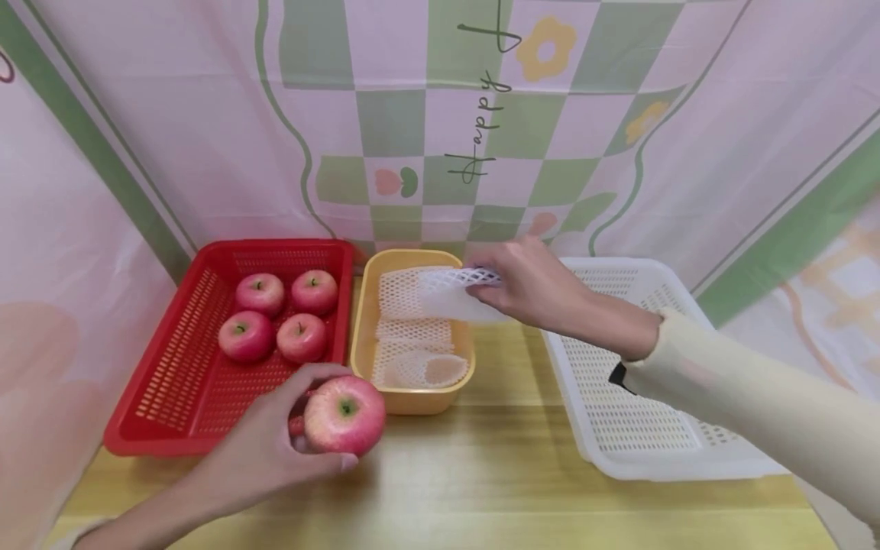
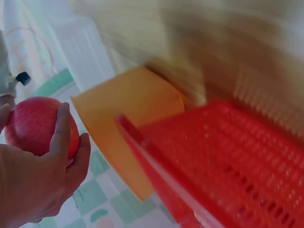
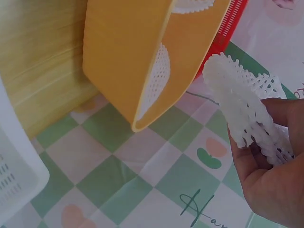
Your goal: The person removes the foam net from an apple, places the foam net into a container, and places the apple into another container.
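Note:
My left hand [image 1: 275,435] grips a red apple [image 1: 345,415] around its side, stem end facing up, over the near right corner of the red basket [image 1: 161,443]. In the left wrist view the fingers wrap that apple [image 2: 35,126]. Above the yellow bin [image 1: 412,401], my right hand [image 1: 532,283] pinches a white foam net sleeve [image 1: 457,283] by its edge. The sleeve [image 3: 242,99] hangs folded between thumb and fingers in the right wrist view. More foam net sleeves [image 1: 412,332] lie inside the bin.
Several apples [image 1: 260,294] sit in the far part of the red basket. To the right, a white basket [image 1: 584,428] stands partly under the right forearm. All stand on a wooden table [image 1: 474,489] before a checkered cloth [image 1: 392,122].

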### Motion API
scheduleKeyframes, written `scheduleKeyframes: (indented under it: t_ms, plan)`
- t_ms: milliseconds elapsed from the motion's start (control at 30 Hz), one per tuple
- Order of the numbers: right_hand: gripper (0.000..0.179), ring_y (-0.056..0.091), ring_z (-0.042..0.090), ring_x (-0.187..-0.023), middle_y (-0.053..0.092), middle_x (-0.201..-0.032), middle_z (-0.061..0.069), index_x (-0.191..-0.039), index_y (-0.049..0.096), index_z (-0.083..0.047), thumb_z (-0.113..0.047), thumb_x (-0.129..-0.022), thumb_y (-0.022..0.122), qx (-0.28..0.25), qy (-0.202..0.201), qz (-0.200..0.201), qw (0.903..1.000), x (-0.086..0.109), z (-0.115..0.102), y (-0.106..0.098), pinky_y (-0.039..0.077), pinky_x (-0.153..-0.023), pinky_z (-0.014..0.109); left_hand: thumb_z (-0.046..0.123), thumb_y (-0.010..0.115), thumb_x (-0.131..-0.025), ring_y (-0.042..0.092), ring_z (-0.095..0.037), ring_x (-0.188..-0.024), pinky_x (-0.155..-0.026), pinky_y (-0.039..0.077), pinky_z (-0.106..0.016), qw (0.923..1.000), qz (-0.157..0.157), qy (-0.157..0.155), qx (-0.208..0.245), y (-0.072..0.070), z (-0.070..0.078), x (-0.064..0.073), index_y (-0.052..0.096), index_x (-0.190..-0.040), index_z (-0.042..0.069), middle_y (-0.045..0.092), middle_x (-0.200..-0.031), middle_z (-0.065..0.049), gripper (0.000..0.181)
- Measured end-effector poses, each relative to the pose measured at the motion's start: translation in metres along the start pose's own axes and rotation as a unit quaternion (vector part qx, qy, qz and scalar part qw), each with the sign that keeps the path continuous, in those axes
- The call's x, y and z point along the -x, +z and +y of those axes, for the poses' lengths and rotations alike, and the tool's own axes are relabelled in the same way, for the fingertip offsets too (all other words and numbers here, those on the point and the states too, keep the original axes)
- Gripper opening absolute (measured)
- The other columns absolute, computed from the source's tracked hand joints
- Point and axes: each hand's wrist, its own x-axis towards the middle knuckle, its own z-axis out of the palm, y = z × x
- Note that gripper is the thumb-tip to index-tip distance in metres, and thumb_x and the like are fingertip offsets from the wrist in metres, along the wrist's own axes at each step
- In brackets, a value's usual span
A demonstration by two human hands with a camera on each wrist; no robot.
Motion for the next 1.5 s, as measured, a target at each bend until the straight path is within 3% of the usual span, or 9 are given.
scheduleKeyframes:
  t_ms: [100, 267, 433, 600, 800, 967, 1300, 1500]
  plan:
    - [0.009, 0.072, 0.021, -0.075, 0.079, -0.088, 0.008, -0.093, 0.079, -0.004, -0.002, -0.086, 0.083, 0.001, 0.006, -0.005, 1.0000, -0.009, 0.002, 0.003, 0.062, -0.071, 0.042, 0.038, 0.095, -0.079, 0.068, -0.013, -0.105, -0.086, 0.059, -0.027, 0.9996, 0.023, 0.005, -0.018, -0.010, -0.001, -0.002, 0.054, -0.141, 0.030, 0.069, -0.125, 0.008, 0.075]
    - [0.013, 0.076, 0.025, -0.086, 0.080, -0.094, 0.010, -0.099, 0.080, -0.001, -0.003, -0.087, 0.082, -0.006, 0.021, -0.022, 0.9995, -0.023, 0.003, 0.010, 0.062, -0.079, 0.044, 0.045, 0.092, -0.081, 0.064, -0.021, -0.112, -0.082, 0.059, -0.028, 0.9959, 0.046, -0.049, -0.061, -0.027, -0.004, -0.008, 0.048, -0.150, 0.023, 0.065, -0.136, -0.004, 0.085]
    - [0.015, 0.076, 0.026, -0.091, 0.080, -0.099, 0.011, -0.103, 0.080, -0.001, -0.004, -0.088, 0.080, -0.021, 0.037, -0.039, 0.9983, -0.034, 0.004, 0.021, 0.062, -0.083, 0.045, 0.050, 0.090, -0.082, 0.059, -0.029, -0.122, -0.090, 0.061, -0.041, 0.9913, 0.051, -0.097, -0.073, -0.039, -0.009, -0.014, 0.043, -0.153, 0.022, 0.056, -0.147, -0.008, 0.090]
    - [0.018, 0.076, 0.027, -0.097, 0.080, -0.102, 0.011, -0.107, 0.078, -0.002, -0.005, -0.089, 0.079, -0.035, 0.052, -0.058, 0.9963, -0.039, 0.006, 0.037, 0.062, -0.086, 0.044, 0.055, 0.088, -0.081, 0.057, -0.033, -0.125, -0.094, 0.061, -0.054, 0.9872, 0.049, -0.128, -0.083, -0.047, -0.015, -0.019, 0.039, -0.156, 0.021, 0.054, -0.149, -0.011, 0.095]
    - [0.022, 0.075, 0.027, -0.098, 0.079, -0.106, 0.012, -0.111, 0.076, -0.001, -0.005, -0.090, 0.079, -0.031, 0.048, -0.072, 0.9958, -0.043, 0.005, 0.056, 0.061, -0.089, 0.042, 0.055, 0.088, -0.081, 0.060, -0.034, -0.120, -0.097, 0.057, -0.059, 0.9829, 0.052, -0.139, -0.108, -0.050, -0.028, -0.022, 0.040, -0.154, 0.017, 0.056, -0.144, -0.015, 0.096]
    - [0.022, 0.075, 0.028, -0.101, 0.079, -0.108, 0.013, -0.112, 0.075, 0.000, -0.005, -0.091, 0.079, -0.039, 0.041, -0.082, 0.9950, -0.047, 0.004, 0.070, 0.061, -0.090, 0.041, 0.052, 0.089, -0.081, 0.063, -0.031, -0.113, -0.097, 0.057, -0.054, 0.9818, 0.055, -0.140, -0.116, -0.052, -0.040, -0.025, 0.041, -0.151, 0.012, 0.061, -0.136, -0.016, 0.093]
    - [0.021, 0.074, 0.026, -0.101, 0.078, -0.107, 0.011, -0.111, 0.073, -0.001, -0.006, -0.092, 0.079, -0.019, 0.019, -0.109, 0.9936, -0.047, 0.003, 0.092, 0.059, -0.092, 0.040, 0.051, 0.088, -0.083, 0.062, -0.030, -0.114, -0.099, 0.055, -0.052, 0.9831, 0.027, -0.144, -0.109, -0.052, -0.064, -0.032, 0.039, -0.150, 0.005, 0.060, -0.136, -0.018, 0.094]
    - [0.020, 0.071, 0.023, -0.093, 0.077, -0.105, 0.010, -0.112, 0.072, -0.002, -0.008, -0.094, 0.077, -0.019, 0.021, -0.136, 0.9903, -0.045, 0.003, 0.101, 0.060, -0.085, 0.039, 0.052, 0.089, -0.081, 0.058, -0.029, -0.113, -0.089, 0.057, -0.041, 0.9795, 0.009, -0.164, -0.117, -0.048, -0.071, -0.038, 0.040, -0.144, 0.008, 0.058, -0.134, -0.015, 0.092]
